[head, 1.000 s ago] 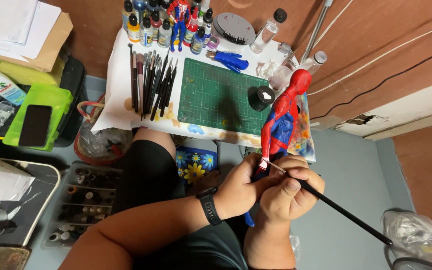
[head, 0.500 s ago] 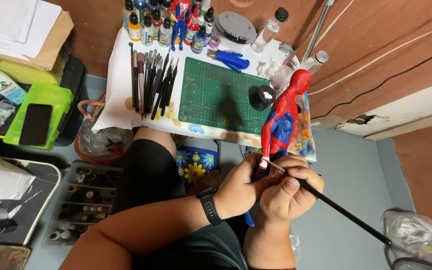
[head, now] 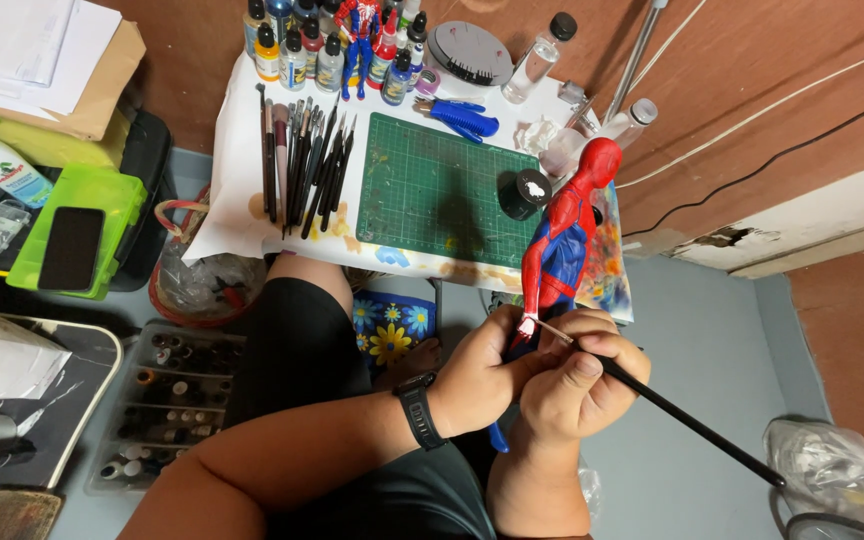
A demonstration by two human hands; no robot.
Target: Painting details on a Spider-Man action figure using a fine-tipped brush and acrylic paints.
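Left hand (head: 482,375) clamps red-and-blue plastic action figure (head: 560,245) by legs, head tilted toward 1 o'clock, steadying it. Right hand (head: 577,385) pinches long black paintbrush (head: 687,420), tip touching figure's foot.

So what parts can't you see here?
Head view only:
- Figure's legs: hidden behind the left hand and right hand.
- Brush tip: too small to tell its paint colour.
- Bottles: tops cut off by the top edge.
- Bag: contents blurred behind plastic.
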